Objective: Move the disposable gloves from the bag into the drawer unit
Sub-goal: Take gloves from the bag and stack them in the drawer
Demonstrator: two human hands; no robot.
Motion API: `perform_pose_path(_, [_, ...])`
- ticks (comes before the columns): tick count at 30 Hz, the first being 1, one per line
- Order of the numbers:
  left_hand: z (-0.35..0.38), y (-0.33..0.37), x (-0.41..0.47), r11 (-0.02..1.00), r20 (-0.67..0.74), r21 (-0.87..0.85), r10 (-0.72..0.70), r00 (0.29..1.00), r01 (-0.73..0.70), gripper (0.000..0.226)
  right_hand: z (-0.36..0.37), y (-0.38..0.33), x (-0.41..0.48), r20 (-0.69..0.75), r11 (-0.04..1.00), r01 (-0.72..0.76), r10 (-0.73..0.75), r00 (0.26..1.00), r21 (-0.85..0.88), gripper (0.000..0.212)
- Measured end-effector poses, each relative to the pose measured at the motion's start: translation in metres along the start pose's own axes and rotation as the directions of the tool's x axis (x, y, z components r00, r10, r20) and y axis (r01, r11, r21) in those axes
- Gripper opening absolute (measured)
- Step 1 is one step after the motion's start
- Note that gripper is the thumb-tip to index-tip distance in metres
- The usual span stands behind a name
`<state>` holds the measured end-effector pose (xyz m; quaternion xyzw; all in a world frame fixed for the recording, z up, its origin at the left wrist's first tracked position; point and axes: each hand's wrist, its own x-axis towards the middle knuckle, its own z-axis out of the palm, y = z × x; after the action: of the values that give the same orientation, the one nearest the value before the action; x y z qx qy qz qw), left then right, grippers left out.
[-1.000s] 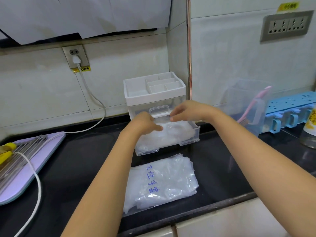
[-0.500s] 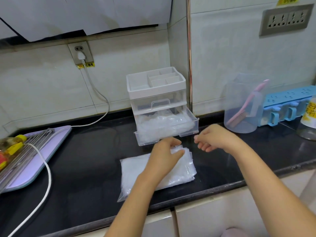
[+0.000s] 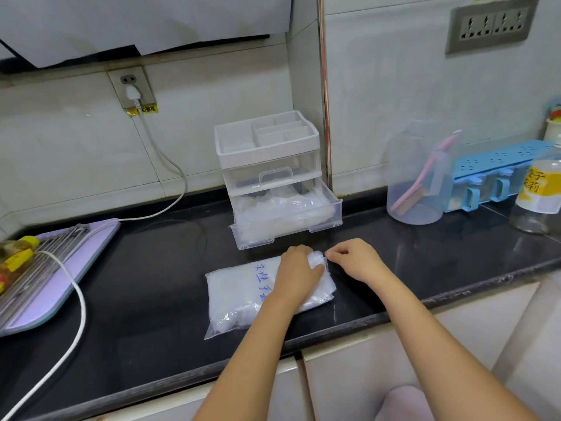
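Two hands at work on a black table (image 3: 151, 284), both at the bag.

Far left: purple board (image 3: 91, 247) on the table with a wire rack (image 3: 39, 262) lying on it. White cord (image 3: 79, 302) crosses the board and runs off the bottom edge. Another cord goes up the wall to a plug in a socket (image 3: 131, 86).

Centre, against the wall: drawer unit (image 3: 267, 147), white divided tray on top, two clear drawers under it. Upper drawer closed. Lower drawer (image 3: 332, 209) pulled out toward the person, part filled with crumpled clear gloves (image 3: 282, 211).

Just in front of the drawer, flat on the table: bag (image 3: 236, 293), clear plastic, blue writing on it, stuffed with more of the same. Its right end is bunched up.

Left hand (image 3: 299, 271) lies over the bag's right end, fingers curled round the bunched plastic. Right hand (image 3: 355, 259) is just beside it, fingers curled, tips pinching the same bunch at the bag's edge. Cannot tell whether either holds gloves or only the bag.

Right: clear jug (image 3: 403, 165) with a pink brush (image 3: 419, 189) leaning inside. Beside it a blue box (image 3: 501, 165) against the wall, then a bottle (image 3: 537, 205) with a yellow label at the frame edge.
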<state>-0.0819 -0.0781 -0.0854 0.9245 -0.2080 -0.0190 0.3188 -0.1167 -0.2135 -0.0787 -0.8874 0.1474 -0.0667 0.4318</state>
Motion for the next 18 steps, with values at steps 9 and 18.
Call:
perform_pose_path(9, [0.001,0.001,-0.004,0.999,0.007,0.05,0.021,1.0,-0.021,0.047,-0.002,-0.013,0.01,0.065,0.989,-0.136,0.139,0.988,-0.058,0.017])
perform_pose_path(18, [0.001,-0.001,-0.008,0.99,0.066,0.087,0.103,0.992,-0.109,0.045,-0.005,-0.011,-0.002,0.056,0.974,-0.185,0.179,0.982,0.134,0.018])
